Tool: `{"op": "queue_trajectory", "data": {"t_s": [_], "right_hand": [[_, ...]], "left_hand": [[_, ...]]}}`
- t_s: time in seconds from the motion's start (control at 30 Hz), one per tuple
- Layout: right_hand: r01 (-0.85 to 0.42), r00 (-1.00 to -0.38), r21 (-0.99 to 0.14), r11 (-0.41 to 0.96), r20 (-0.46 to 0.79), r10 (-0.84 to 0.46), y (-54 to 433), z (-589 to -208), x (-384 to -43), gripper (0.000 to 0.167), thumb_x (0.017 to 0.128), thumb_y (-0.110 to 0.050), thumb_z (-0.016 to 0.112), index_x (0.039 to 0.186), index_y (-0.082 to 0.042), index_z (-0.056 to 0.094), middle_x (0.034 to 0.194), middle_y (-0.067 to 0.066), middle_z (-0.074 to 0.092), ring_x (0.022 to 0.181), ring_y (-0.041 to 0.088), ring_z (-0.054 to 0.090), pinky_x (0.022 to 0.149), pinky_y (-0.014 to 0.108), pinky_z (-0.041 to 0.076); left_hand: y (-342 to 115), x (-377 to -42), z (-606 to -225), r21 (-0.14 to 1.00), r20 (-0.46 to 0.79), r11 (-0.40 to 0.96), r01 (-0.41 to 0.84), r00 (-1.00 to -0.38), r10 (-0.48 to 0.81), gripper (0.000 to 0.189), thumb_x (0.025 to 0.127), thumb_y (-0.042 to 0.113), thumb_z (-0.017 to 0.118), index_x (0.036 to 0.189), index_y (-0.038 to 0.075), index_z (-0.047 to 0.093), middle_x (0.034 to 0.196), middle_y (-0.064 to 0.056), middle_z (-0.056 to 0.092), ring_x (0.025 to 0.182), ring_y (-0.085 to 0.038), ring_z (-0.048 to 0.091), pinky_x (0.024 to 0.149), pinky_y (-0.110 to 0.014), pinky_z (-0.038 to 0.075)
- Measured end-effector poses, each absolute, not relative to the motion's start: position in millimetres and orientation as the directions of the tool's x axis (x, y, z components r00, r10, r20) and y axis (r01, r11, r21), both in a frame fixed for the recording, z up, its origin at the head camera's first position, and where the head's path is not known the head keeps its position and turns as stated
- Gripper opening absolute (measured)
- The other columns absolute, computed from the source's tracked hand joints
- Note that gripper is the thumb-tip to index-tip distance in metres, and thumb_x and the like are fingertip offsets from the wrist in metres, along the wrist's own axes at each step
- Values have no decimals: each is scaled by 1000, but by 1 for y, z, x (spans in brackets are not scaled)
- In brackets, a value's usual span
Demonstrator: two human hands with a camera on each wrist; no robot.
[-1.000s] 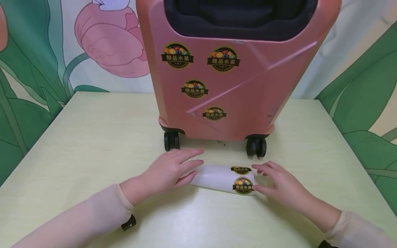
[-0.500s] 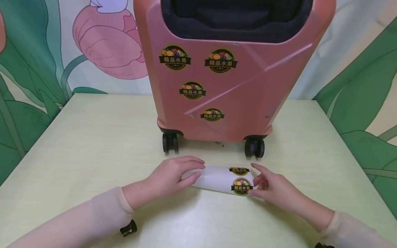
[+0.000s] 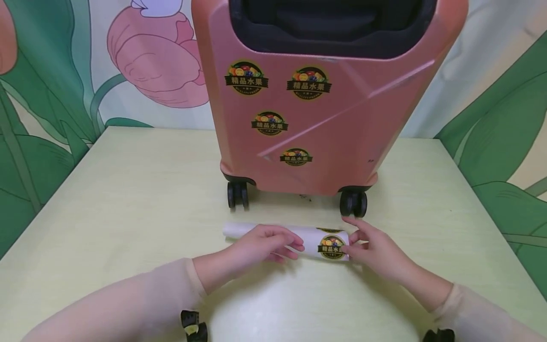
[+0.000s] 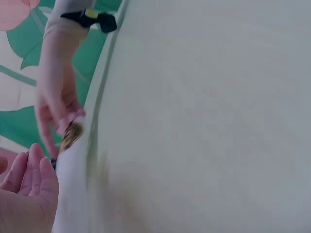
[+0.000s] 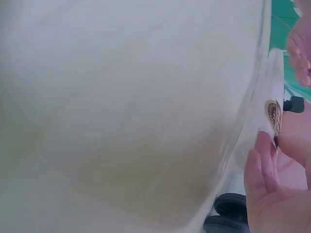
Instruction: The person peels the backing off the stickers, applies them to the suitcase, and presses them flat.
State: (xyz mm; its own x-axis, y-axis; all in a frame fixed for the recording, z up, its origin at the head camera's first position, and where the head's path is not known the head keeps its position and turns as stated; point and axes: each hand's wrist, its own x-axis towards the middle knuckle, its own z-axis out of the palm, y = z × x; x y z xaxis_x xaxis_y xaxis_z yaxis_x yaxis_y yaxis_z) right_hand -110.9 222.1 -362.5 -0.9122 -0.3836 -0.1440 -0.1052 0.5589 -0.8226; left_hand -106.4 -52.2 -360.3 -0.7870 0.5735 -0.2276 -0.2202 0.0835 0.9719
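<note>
A curled white sticker sheet [image 3: 308, 234] lies on the table, with round fruit stickers [image 3: 331, 247] near its right end. My right hand [image 3: 380, 247] pinches that right end between thumb and fingers, the index finger stretched out above. The left hand [image 3: 256, 248] is over the middle of the sheet, its fingers loosely bent and not wrapped round it. In the left wrist view the left hand [image 4: 30, 194] lies beside the white sheet [image 4: 73, 194]. The right wrist view shows the right hand [image 5: 277, 199] at the sheet's edge, by a sticker [image 5: 273, 114].
A pink suitcase [image 3: 337, 133] stands on black wheels [image 3: 353, 203] just behind the sheet. Several matching fruit stickers [image 3: 246, 78] are on its front. The pale table [image 3: 141, 190] spreads to both sides, and a mural-covered wall [image 3: 158, 61] rises behind.
My left hand has moved right along the sheet, uncovering its left end. The sheet looks more tightly rolled and narrower. My right hand has gone from near the right edge to pinching it.
</note>
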Motion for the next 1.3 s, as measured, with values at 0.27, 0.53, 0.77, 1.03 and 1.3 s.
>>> {"op": "queue_trajectory", "data": {"t_s": [0.27, 0.53, 0.77, 1.03, 1.3], "right_hand": [[33, -917, -914, 403, -188, -352, 212, -355, -124, 55, 92, -7, 58, 139, 3, 33, 100, 19, 55, 74, 27, 63, 66, 33, 55], [128, -906, -949, 289, -231, -356, 203, -348, -136, 50, 96, -10, 51, 140, 4, 31, 103, 17, 53, 73, 19, 62, 71, 30, 54], [149, -905, -957, 250, -234, -355, 201, -347, -137, 48, 95, -6, 50, 138, 7, 32, 101, 15, 56, 73, 15, 60, 72, 27, 53], [113, -908, -959, 261, -207, -365, 201, -348, -137, 48, 94, -7, 53, 135, 8, 35, 95, 12, 58, 69, 13, 59, 70, 28, 54], [-134, -952, -865, 484, -23, -304, 202, -349, -137, 31, 91, -13, 60, 117, 3, 56, 71, 8, 52, 57, 15, 47, 52, 24, 43]], "left_hand": [[-31, -101, -369, 923, -334, 35, -382, -753, 567, 34, 97, 17, 45, 116, -9, 58, 106, -14, 66, 97, -23, 65, 78, -31, 52], [-20, -99, -376, 863, -410, -17, -505, -719, 562, 41, 97, 22, 45, 130, -3, 48, 108, -16, 66, 94, -22, 66, 73, -27, 53], [-5, -98, -381, 823, -396, -212, -527, -800, 452, 41, 98, 24, 44, 129, -2, 39, 104, -15, 65, 81, -15, 65, 69, -25, 52], [10, -97, -384, 824, -346, -352, -443, -887, 306, 26, 94, 19, 55, 107, -3, 57, 84, -2, 62, 65, -7, 56, 56, -18, 47], [12, -98, -383, 836, -344, -358, -415, -906, 247, 29, 93, 16, 57, 108, -9, 59, 83, -1, 62, 64, -7, 55, 56, -18, 47]]}}
